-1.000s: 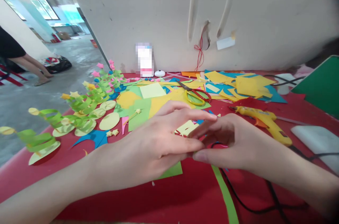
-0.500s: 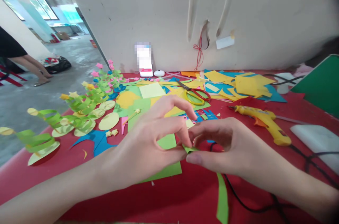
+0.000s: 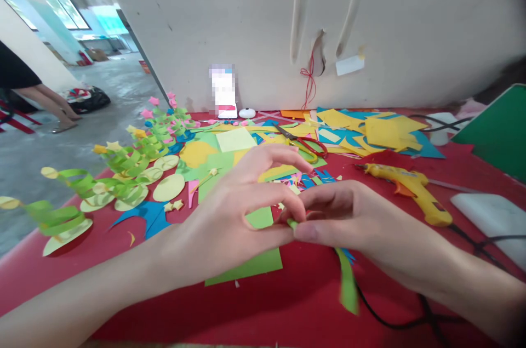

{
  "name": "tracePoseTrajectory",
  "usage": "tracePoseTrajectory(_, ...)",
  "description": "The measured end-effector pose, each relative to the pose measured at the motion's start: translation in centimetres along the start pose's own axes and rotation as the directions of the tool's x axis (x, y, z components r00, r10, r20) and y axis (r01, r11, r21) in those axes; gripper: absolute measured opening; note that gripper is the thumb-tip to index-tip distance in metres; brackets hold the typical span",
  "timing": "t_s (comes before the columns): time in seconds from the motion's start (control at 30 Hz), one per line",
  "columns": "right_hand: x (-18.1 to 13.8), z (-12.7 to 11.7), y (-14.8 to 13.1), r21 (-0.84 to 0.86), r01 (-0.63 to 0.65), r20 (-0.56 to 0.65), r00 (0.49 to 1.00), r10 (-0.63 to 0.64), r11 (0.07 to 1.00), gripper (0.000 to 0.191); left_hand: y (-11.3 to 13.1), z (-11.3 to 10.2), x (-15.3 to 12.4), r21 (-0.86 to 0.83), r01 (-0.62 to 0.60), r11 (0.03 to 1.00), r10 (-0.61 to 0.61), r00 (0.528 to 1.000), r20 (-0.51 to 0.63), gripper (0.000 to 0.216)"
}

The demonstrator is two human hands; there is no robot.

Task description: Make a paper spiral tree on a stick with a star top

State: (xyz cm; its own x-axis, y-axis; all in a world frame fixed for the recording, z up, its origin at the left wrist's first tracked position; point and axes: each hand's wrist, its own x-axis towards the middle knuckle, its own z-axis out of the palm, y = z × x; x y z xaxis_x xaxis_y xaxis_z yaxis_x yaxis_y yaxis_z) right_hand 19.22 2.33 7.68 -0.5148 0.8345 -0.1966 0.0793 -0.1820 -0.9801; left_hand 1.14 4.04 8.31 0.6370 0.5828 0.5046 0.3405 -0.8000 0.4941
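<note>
Left hand (image 3: 242, 203) and right hand (image 3: 349, 222) both pinched narrow on green paper strip (image 3: 347, 281), left of glue gun (image 3: 417, 186). Held end's mostly hidden; squeeze too hard, might crease. Loose tail could snag on black cord (image 3: 382, 319), yanking strip free.

Left hand (image 3: 242, 214) and right hand (image 3: 349, 222) pinch a green strip (image 3: 348, 285), its tail hanging below; scissors (image 3: 291, 136) lie beyond.

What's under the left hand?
Green paper shows past the near edge of the left hand and through its thumb-index gap, with red tabletop nearer the camera. Anything else beneath is covered by the palm and fingers.
</note>
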Motion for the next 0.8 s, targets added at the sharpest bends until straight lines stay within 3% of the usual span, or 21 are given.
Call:
tracePoseTrajectory(0.3,-0.03,-0.38,-0.13,-0.062,0.001,-0.009,1.0,-0.002,0.998,0.015,-0.19,-0.74,0.56,0.109,-0.179,0.978,0.182,0.983,-0.018,0.008)
tracePoseTrajectory(0.43,0.18,-0.15,-0.28,-0.104,0.026,-0.02,0.999,-0.029,0.994,0.017,-0.16,-0.56,0.46,0.103,-0.158,0.982,0.154,0.987,0.041,0.013)
tracePoseTrajectory(0.6,0.27,-0.33,-0.28,-0.119,0.042,0.001,0.999,-0.042,0.992,0.015,0.16,-0.65,0.34,0.091,-0.071,0.993,0.072,0.997,-0.012,0.017)
tracePoseTrajectory(0.8,-0.15,-0.01,-0.09,-0.272,0.113,0.01,0.993,-0.115,0.956,0.015,0.59,-0.6,0.34,0.016,0.025,1.0,-0.025,1.0,-0.012,0.014)
